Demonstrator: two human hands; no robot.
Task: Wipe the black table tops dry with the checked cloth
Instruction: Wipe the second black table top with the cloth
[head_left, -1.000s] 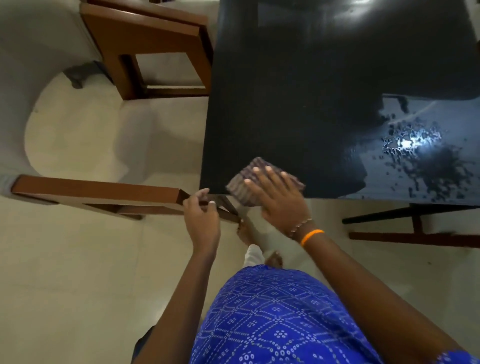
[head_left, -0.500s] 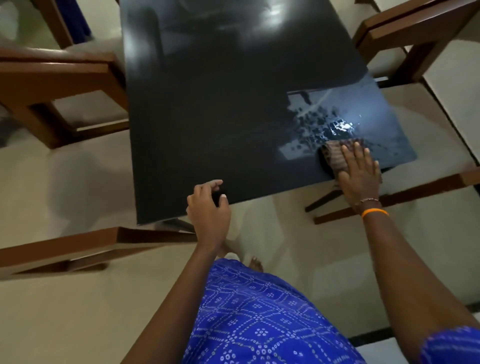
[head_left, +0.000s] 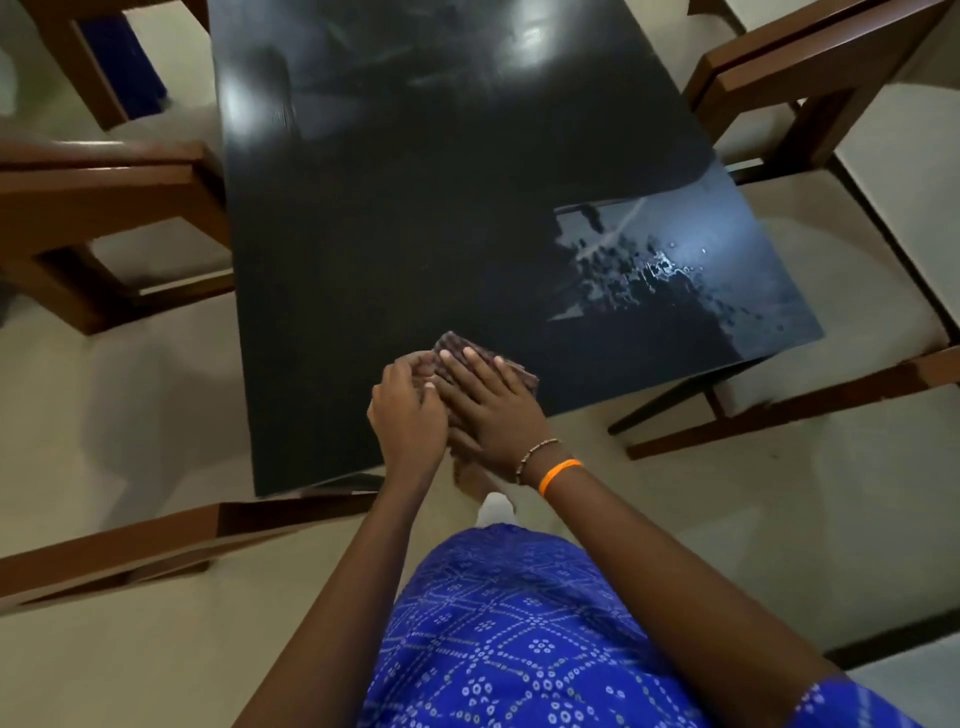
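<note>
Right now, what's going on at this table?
A person is wiping a black table top with a folded checked cloth. The right hand lies flat on the cloth near the table's near edge, and the left hand is beside it, touching the cloth's left side. A wet patch with water droplets remains on the table's right part, away from the cloth, so drying is not finished. Wooden chairs stand around the table.

Dim indoor light, soft motion blur.
Glare spots shine on the black tabletop (head_left: 415, 208); chairs (head_left: 810, 67) at the edges smear and bend.
</note>
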